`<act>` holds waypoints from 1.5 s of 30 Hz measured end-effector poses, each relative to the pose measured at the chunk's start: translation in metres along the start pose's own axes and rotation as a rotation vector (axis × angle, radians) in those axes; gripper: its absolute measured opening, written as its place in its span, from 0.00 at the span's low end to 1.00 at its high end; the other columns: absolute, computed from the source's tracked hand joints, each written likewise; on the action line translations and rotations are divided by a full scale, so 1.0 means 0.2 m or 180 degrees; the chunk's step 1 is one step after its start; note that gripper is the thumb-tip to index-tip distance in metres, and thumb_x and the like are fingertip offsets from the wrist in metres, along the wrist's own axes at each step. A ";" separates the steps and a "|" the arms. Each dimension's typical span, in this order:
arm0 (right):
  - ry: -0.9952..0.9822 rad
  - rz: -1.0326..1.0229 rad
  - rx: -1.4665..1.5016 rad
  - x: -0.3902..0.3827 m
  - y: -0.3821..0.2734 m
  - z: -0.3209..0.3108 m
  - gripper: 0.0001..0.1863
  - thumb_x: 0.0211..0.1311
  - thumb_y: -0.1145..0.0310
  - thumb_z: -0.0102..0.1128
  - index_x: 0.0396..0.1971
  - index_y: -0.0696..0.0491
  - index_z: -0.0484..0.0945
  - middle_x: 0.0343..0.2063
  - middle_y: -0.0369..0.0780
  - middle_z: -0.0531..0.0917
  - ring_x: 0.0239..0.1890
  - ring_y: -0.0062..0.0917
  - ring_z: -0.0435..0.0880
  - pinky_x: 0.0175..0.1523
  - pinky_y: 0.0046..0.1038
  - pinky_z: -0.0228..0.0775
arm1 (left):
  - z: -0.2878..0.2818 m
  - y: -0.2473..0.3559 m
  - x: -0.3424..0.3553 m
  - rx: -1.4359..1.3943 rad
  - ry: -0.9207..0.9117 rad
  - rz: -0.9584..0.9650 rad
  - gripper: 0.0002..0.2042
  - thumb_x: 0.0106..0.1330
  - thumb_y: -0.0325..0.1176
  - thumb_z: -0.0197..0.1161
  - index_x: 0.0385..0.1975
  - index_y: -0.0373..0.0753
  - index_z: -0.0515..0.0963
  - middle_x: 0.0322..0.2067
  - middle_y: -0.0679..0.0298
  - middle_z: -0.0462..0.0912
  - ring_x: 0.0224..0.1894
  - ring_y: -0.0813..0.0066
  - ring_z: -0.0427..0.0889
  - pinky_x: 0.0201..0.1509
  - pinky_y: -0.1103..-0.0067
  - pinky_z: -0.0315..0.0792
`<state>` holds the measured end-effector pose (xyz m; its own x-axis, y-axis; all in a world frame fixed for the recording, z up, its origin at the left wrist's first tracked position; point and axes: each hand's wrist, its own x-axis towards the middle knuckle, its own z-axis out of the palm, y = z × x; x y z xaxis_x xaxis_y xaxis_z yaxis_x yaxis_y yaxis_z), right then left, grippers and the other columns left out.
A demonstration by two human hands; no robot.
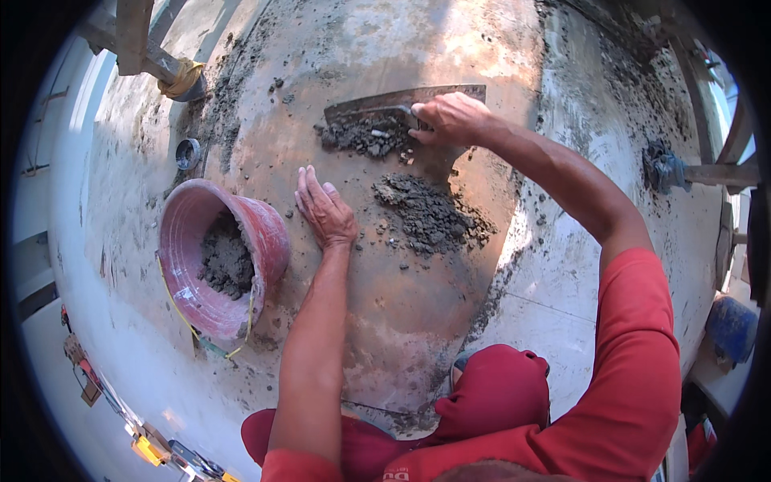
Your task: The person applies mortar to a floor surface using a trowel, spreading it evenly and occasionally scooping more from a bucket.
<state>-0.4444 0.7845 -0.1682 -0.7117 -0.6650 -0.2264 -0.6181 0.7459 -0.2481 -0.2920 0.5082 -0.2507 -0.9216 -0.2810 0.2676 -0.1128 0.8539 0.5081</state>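
My right hand is wrapped round the handle of a long flat trowel. The trowel's blade stretches to the left, its edge against a heap of grey mortar. A second, looser pile of mortar lies nearer to me, below my right hand. My left hand is held flat, fingers stretched out, against the brownish surface and holds nothing. Just left of it a red bucket lies tipped on its side, its mouth facing left, with mortar inside. The bucket has a thin yellowish handle.
A small grey ring lies beyond the bucket. Wooden supports stand at the upper left, one wrapped in yellow cloth. Bluish cloth is tied round a beam at the right. A blue container is at the far right; yellow tools lie lower left.
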 end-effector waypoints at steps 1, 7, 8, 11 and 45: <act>-0.0063 -0.0018 0.0095 -0.08 -0.07 0.04 0.24 0.70 0.47 0.59 0.33 0.56 0.72 0.15 0.45 0.79 0.19 0.41 0.82 0.26 0.41 0.74 | 0.00 -0.01 0.00 -0.0230 0.0157 0.0083 0.23 0.78 0.37 0.43 0.69 0.32 0.64 0.68 0.45 0.67 0.73 0.49 0.63 0.77 0.58 0.53; 0.0209 -0.0291 0.0249 -0.60 -0.49 0.24 0.24 0.71 0.47 0.59 0.32 0.54 0.68 0.12 0.44 0.75 0.18 0.44 0.80 0.23 0.43 0.71 | -0.03 -0.13 -0.02 -0.1647 0.0360 -0.0185 0.23 0.80 0.37 0.42 0.65 0.26 0.67 0.63 0.41 0.74 0.68 0.48 0.72 0.74 0.64 0.62; 0.0282 -0.0191 0.0315 -0.69 -0.58 0.28 0.23 0.71 0.48 0.59 0.33 0.54 0.68 0.12 0.44 0.75 0.18 0.44 0.81 0.23 0.42 0.71 | -0.04 -0.15 -0.03 -0.1835 0.0287 -0.0174 0.24 0.81 0.38 0.42 0.66 0.26 0.68 0.64 0.42 0.74 0.67 0.50 0.73 0.73 0.66 0.63; 0.0286 -0.0073 0.0394 -0.88 -0.82 0.37 0.19 0.72 0.52 0.57 0.37 0.54 0.71 0.16 0.46 0.79 0.24 0.44 0.85 0.27 0.43 0.75 | -0.11 -0.22 -0.10 -0.1814 -0.0096 0.0060 0.24 0.82 0.39 0.40 0.66 0.26 0.68 0.64 0.43 0.75 0.68 0.54 0.73 0.75 0.66 0.61; 0.1557 0.1310 0.2082 -0.82 -1.43 0.83 0.23 0.76 0.54 0.48 0.40 0.64 0.76 0.35 0.60 0.78 0.42 0.58 0.78 0.45 0.51 0.68 | -0.22 0.11 -0.68 -0.2376 -0.0301 0.0010 0.25 0.82 0.42 0.39 0.60 0.28 0.77 0.60 0.46 0.80 0.64 0.49 0.77 0.70 0.66 0.67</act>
<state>-0.0948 0.6739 -0.2155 -0.9883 -0.1502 -0.0277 -0.0780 0.6519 -0.7543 -0.1534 0.5468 -0.2403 -0.9533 -0.2114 0.2156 0.1405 0.3214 0.9365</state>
